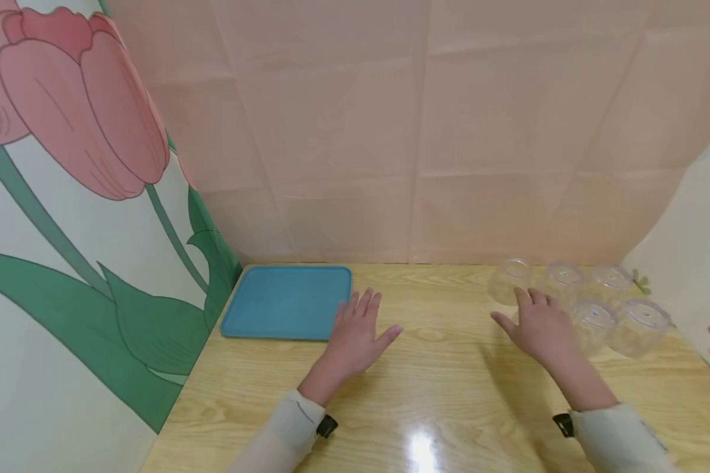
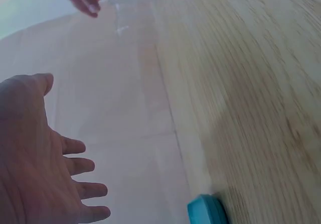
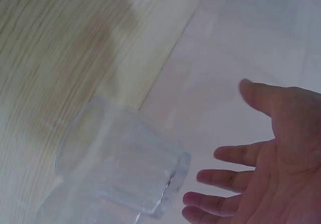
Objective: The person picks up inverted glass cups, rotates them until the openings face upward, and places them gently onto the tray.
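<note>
Several clear plastic cups (image 1: 641,328) stand upside down in a cluster at the right of the table. My right hand (image 1: 544,328) hovers just in front of them with fingers spread, partly covering the group. In the right wrist view, one clear cup (image 3: 125,158) is near the fingertips (image 3: 205,176), with a gap between them and nothing in the palm. A blue tray (image 1: 290,302) lies at the back left. My left hand (image 1: 355,335) is held out over the table by the tray's right edge, its fingers straight and holding nothing.
The light wood table (image 1: 414,387) meets a pink cloth backdrop (image 1: 420,131) at the back. A panel with printed tulips (image 1: 83,105) stands along the left side, and a white panel (image 1: 704,243) with a red flower print is on the right.
</note>
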Demonstrator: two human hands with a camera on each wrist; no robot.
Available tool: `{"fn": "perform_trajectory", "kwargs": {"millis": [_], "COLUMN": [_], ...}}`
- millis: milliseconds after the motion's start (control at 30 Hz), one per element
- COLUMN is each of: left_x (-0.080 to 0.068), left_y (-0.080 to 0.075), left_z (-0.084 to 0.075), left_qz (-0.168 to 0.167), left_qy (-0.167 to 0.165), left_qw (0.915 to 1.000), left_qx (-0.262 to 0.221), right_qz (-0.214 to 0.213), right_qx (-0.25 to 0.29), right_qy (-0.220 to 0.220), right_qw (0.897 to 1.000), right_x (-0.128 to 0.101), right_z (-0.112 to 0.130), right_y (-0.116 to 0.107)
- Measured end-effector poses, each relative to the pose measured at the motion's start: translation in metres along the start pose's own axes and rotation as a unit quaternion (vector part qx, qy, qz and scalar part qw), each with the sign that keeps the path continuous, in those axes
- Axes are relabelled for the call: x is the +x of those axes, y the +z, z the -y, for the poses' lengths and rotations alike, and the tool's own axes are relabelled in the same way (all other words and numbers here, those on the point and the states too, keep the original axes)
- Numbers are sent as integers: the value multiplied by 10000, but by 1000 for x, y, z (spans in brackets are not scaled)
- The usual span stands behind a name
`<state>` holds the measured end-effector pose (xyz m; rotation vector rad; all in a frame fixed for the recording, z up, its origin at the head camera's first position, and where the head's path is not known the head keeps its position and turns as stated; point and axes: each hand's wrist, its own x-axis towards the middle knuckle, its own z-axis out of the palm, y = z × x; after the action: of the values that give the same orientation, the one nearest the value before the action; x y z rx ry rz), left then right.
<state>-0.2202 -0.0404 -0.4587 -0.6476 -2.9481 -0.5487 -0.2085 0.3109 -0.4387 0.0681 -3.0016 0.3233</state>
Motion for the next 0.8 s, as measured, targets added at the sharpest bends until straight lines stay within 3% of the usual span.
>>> {"fn": "perform_trajectory", "kwargs": {"millis": [300, 800], "left_x": [11, 25], "left_y": [7, 17], "left_z": [-16, -42], "left_qz": [32, 196], "left_qy": [137, 416], "left_qw": [9999, 9985], "left_qx": [13, -308], "right_qz": [342, 1082], "right_qx": [-170, 230], "right_qy": [325, 681], "right_qw": [9987, 9915], "right_x": [-3, -2], "right_z": [-23, -45], "right_y": [-15, -21]}}
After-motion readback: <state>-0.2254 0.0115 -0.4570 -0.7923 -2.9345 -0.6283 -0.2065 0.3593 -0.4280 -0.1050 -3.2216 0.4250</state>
